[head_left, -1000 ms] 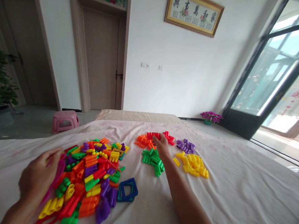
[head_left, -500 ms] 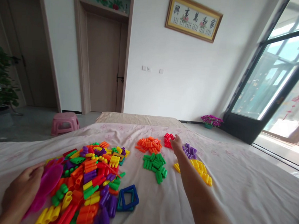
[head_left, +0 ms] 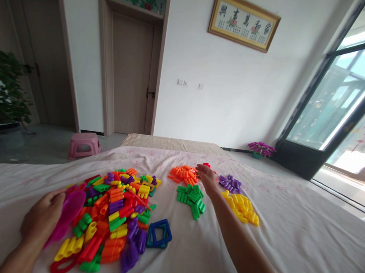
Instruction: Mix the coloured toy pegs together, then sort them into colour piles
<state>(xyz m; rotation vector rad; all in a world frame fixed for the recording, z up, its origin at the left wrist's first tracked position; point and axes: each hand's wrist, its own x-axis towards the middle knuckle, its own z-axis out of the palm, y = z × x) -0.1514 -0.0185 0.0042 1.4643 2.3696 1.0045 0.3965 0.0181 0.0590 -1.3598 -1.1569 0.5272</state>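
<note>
At the left, my left hand point(head_left: 43, 216) is closed on a magenta plastic piece point(head_left: 69, 208) with rounded lobes, beside a mixed heap of coloured plastic building blocks point(head_left: 116, 206). My right hand point(head_left: 207, 177) reaches far forward, fingers stretched out and nothing visible in them. It hovers between a pile of orange blocks point(head_left: 184, 174) and a small group of red blocks point(head_left: 206, 164), which it partly hides. Closer to me is a pile of green blocks point(head_left: 192, 199). Right of my wrist are purple blocks point(head_left: 230, 183) and yellow blocks point(head_left: 243, 208).
Blue square frames point(head_left: 159, 234) lie overlapping at the right of the heap. Everything rests on a pale, wrinkled cloth point(head_left: 288, 225). Beyond it are a pink stool point(head_left: 84, 145), a potted plant point(head_left: 6, 86), magenta flowers point(head_left: 261, 148) and a glass door point(head_left: 323, 100).
My right hand has moved left from the red blocks toward the orange pile, and its fingers now extend. My left hand keeps its hold on the magenta piece. The view has shifted slightly.
</note>
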